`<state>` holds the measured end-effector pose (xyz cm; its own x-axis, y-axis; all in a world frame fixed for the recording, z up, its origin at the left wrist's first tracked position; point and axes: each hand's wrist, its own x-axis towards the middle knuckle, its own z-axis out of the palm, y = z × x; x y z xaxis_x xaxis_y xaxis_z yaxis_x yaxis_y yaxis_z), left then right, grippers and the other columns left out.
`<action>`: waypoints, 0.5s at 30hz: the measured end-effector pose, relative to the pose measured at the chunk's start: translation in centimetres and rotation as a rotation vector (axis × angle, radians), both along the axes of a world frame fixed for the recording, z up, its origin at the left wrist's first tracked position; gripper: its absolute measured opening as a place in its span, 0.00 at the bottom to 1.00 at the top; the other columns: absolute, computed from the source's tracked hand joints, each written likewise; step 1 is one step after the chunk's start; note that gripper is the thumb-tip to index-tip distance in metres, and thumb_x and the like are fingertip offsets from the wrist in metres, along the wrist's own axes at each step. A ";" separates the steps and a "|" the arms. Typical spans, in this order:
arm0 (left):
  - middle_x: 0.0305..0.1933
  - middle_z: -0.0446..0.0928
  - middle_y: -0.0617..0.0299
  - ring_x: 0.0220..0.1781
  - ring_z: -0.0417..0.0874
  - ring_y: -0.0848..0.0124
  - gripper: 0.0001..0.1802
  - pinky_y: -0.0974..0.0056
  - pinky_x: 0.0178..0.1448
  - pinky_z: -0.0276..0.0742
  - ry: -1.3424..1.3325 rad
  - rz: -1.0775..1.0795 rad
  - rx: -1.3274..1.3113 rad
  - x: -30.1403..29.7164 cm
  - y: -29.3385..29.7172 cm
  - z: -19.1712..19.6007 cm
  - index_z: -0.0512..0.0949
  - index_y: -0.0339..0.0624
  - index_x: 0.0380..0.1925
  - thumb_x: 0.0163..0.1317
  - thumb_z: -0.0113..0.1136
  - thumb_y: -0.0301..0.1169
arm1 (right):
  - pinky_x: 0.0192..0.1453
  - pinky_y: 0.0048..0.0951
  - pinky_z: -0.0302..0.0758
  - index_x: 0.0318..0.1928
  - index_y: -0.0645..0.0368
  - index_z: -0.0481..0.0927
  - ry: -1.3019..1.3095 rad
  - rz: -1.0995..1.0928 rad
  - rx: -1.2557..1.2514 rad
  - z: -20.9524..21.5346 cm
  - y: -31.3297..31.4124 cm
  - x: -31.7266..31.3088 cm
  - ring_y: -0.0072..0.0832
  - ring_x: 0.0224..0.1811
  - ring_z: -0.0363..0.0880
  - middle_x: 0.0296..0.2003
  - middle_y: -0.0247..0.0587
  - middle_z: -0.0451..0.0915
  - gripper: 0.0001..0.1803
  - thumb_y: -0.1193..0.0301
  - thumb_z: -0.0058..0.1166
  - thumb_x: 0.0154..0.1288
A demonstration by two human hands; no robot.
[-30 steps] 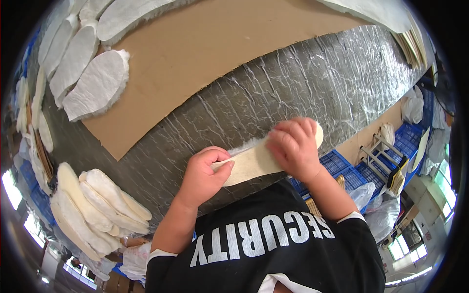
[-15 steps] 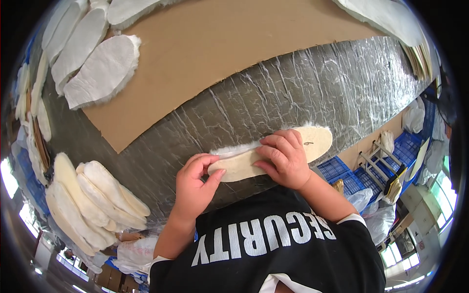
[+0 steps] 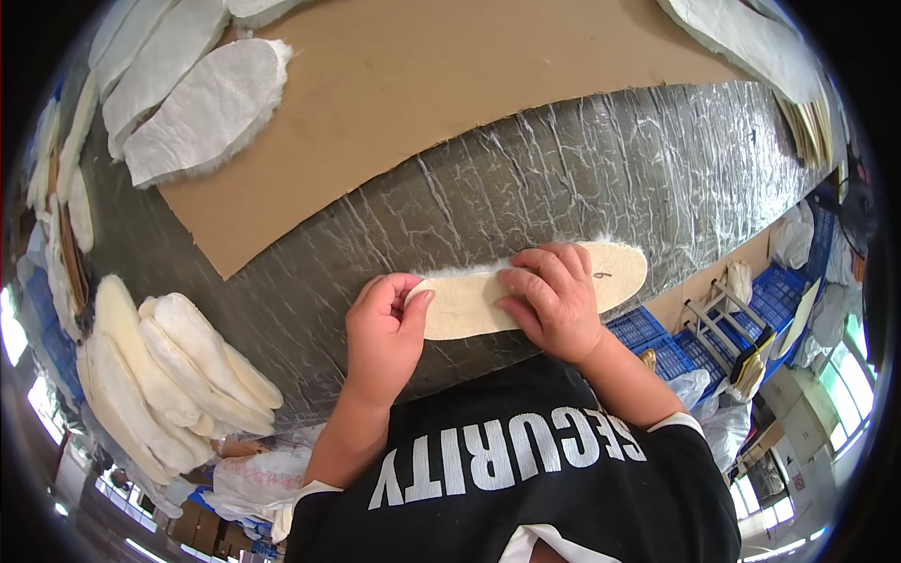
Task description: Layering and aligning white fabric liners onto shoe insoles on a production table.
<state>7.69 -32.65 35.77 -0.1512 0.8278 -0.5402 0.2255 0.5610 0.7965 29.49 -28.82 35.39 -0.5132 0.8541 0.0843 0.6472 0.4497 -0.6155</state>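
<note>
A cream shoe insole (image 3: 465,307) lies across both my hands above the near edge of the table, with a fluffy white edge showing along its far side. My left hand (image 3: 387,324) pinches its left end between thumb and fingers. Over its middle, my right hand (image 3: 554,300) has the fingers curled on top and the thumb at the near edge. The insole's right end sticks out past my right hand and bears a small dark mark. What lies under the insole is mostly hidden.
A brown cardboard sheet (image 3: 375,103) covers the far table. White fleece insole pieces (image 3: 206,113) lie at the far left, another piece (image 3: 746,42) at the far right. A pile of cream fleecy insoles (image 3: 169,375) rests at the near left. Blue crates (image 3: 657,342) stand below the table's right edge.
My left hand has moved slightly right and up at the insole's left end. The insole now covers most of the white fleece strip that showed along its far edge.
</note>
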 end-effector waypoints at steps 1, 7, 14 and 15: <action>0.33 0.78 0.66 0.32 0.74 0.83 0.07 0.75 0.38 0.72 0.002 0.003 0.001 0.2 0.1 0.0 0.77 0.32 0.37 0.59 0.61 0.19 | 0.50 0.41 0.66 0.42 0.52 0.77 -0.022 -0.007 -0.012 0.2 0.1 -0.1 0.38 0.44 0.73 0.41 0.36 0.75 0.21 0.67 0.65 0.44; 0.35 0.78 0.64 0.34 0.76 0.80 0.11 0.74 0.42 0.75 -0.041 0.047 0.070 0.5 -0.4 0.3 0.76 0.32 0.41 0.57 0.61 0.16 | 0.48 0.39 0.66 0.44 0.55 0.76 0.052 0.033 -0.159 0.9 2.0 -3.3 0.40 0.42 0.73 0.40 0.39 0.77 0.22 0.68 0.66 0.46; 0.43 0.77 0.57 0.42 0.80 0.74 0.10 0.69 0.44 0.80 -0.174 0.278 0.232 -1.3 -3.0 -0.7 0.75 0.31 0.43 0.61 0.55 0.16 | 0.42 0.36 0.65 0.43 0.55 0.78 -0.031 0.065 -0.212 0.7 2.5 -3.9 0.37 0.37 0.74 0.32 0.36 0.77 0.22 0.68 0.68 0.44; 0.42 0.78 0.57 0.42 0.81 0.73 0.09 0.69 0.44 0.80 -0.227 0.307 0.142 -1.6 -3.4 -0.8 0.75 0.31 0.43 0.62 0.54 0.17 | 0.42 0.36 0.65 0.43 0.55 0.78 -0.031 0.086 -0.209 0.7 2.4 -3.9 0.37 0.37 0.74 0.32 0.36 0.77 0.22 0.68 0.68 0.44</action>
<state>6.12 -36.03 35.00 -0.2926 0.8315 -0.4721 -0.1256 0.4560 0.8810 25.55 -26.40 36.09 -0.5847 0.8042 -0.1071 0.6318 0.3686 -0.6818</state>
